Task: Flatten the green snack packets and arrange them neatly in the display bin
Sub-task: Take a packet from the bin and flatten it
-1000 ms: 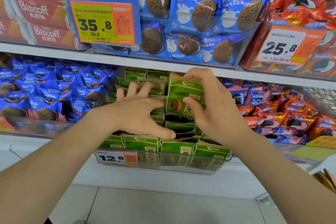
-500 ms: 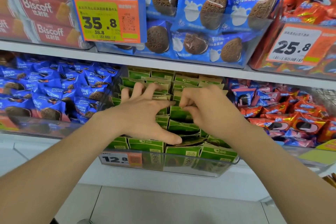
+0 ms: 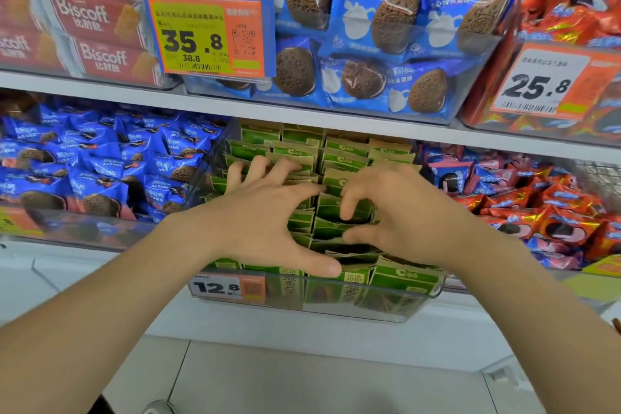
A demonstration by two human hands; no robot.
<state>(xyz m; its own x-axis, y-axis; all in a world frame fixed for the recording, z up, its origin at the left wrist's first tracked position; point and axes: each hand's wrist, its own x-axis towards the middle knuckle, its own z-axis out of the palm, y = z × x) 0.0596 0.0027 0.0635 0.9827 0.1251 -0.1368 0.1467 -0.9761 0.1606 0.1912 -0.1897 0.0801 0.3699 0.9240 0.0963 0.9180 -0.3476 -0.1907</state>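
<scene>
Reaching where, those two hands?
— Both into the display bin (image 3: 434, 291) on the white shelf (image 3: 84, 276), forearms coming up from bottom L & R of the view. Bin's clear plastic, packed w/ green snack packets (image 3: 339, 158) standing in rows front to back.

Left hand (image 3: 258, 215), how's it set?
— Palm down, fingers spread wide & fairly straight, lying across the tops of the left rows. Thumb stretched toward the front, tip touching the front-row packets just behind the bin's front wall. Released, gripping nothing.

And the right hand (image 3: 400, 212)?
— Just beside the left one, over the middle & right rows. Fingers bent at the knuckles, index hooked down into a gap betw. packets, thumb curved below it. Touching packets for sure; whether it pinches one, can't tell.

Packets' state?
— Back rows upright & fairly even; those betw. the hands tilted, uneven.

Round the bin?
— 12.8 price tag (image 3: 225, 286) on its front, left end. Blue cookie packets (image 3: 100, 161) in the next bin left, red packets (image 3: 554, 212) to the right.
</scene>
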